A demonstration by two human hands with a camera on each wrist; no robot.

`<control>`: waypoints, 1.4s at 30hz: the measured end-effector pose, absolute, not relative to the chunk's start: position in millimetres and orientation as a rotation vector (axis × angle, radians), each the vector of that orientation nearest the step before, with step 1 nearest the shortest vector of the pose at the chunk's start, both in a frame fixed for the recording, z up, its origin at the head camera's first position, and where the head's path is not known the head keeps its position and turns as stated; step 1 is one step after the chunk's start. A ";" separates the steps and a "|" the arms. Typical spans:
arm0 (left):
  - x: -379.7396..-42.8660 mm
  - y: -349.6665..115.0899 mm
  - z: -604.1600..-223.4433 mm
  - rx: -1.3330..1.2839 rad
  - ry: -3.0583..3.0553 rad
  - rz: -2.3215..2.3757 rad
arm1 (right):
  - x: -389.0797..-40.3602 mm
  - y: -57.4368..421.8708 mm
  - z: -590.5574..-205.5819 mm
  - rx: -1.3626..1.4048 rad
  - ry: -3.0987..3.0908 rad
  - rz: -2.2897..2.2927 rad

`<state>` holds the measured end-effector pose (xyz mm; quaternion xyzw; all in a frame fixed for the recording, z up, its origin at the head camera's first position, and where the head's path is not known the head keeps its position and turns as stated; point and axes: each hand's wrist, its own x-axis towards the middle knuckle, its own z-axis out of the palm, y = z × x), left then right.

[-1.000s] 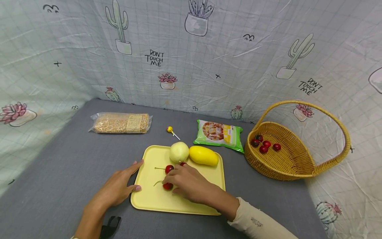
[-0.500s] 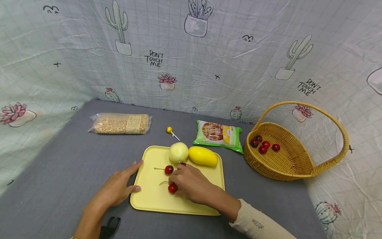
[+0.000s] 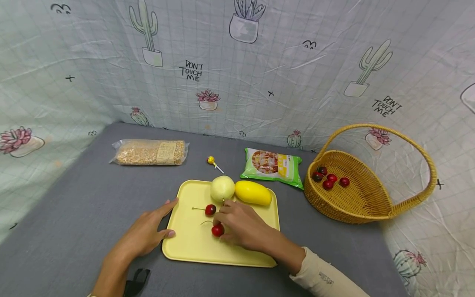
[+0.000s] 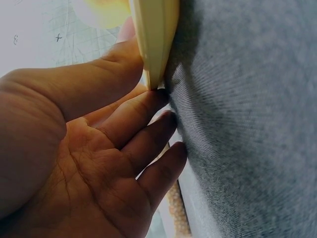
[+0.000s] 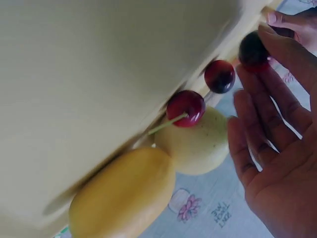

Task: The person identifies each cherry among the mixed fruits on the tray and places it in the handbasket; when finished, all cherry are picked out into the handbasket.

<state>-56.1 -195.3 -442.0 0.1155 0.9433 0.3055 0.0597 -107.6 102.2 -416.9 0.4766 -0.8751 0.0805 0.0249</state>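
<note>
My right hand (image 3: 246, 228) pinches a dark red cherry (image 3: 217, 230) with a thin stem between thumb and forefinger, low over the pale yellow tray (image 3: 185, 246). In the right wrist view the held cherry (image 5: 253, 52) sits at the fingertips, the other fingers loosely extended. A second cherry (image 3: 210, 210) lies behind it on the tray. A third cherry (image 5: 185, 108) shows in the right wrist view, hidden by the hand from the head camera. My left hand (image 3: 142, 233) touches the tray's left rim, thumb and forefinger spread apart along it.
On the tray's back part are a pale green round fruit (image 3: 222, 189) and a yellow mango (image 3: 253, 193). Behind stand a bag of corn kernels (image 3: 142, 152), a lollipop (image 3: 211, 160) and a green snack packet (image 3: 272, 166). A wicker basket (image 3: 352, 210) with several cherries is at right.
My right hand has shifted slightly right, bringing the pinched cherry a little way right across the tray. The left hand has stayed at the rim.
</note>
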 end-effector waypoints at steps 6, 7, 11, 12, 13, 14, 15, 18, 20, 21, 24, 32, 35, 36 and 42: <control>-56.3 -195.2 -441.8 0.351 2.863 0.923 | -111.3 111.9 -407.7 1.431 -2.619 0.420; -56.5 -195.4 -442.0 0.352 2.863 0.920 | -112.2 113.7 -406.3 1.418 -2.598 0.448; -57.3 -196.1 -442.3 0.358 2.865 0.914 | -115.9 122.4 -401.2 1.350 -2.517 0.537; -57.3 -196.1 -442.2 0.359 2.866 0.912 | -116.7 124.9 -399.5 1.329 -2.501 0.557; -57.4 -196.1 -442.2 0.360 2.868 0.912 | -117.7 127.5 -398.0 1.305 -2.486 0.573; -57.2 -195.9 -441.9 0.359 2.866 0.914 | -118.9 130.3 -396.5 1.283 -2.471 0.590; -57.1 -195.9 -441.6 0.360 2.867 0.914 | -120.2 133.3 -394.8 1.258 -2.457 0.610; -56.4 -195.5 -441.2 0.350 2.863 0.919 | -124.8 143.2 -390.1 1.191 -2.419 0.650; -56.3 -195.6 -441.1 0.352 2.864 0.920 | -128.9 150.4 -387.9 1.151 -2.389 0.681; -56.3 -195.6 -441.2 0.353 2.866 0.920 | -130.8 154.1 -387.1 1.134 -2.374 0.696; -56.4 -195.7 -441.3 0.354 2.866 0.922 | -135.8 165.3 -383.7 1.083 -2.333 0.725; -57.1 -195.9 -441.7 0.345 2.849 0.917 | -144.1 197.7 -376.0 0.941 -2.316 0.765; -57.1 -196.0 -441.6 0.340 2.843 0.910 | -148.3 210.5 -374.2 0.859 -2.317 0.795; -57.0 -196.0 -441.6 0.339 2.840 0.907 | -150.0 214.7 -373.9 0.828 -2.312 0.804; -57.4 -196.2 -441.8 0.325 2.826 0.905 | -162.8 239.3 -375.5 0.657 -2.251 0.836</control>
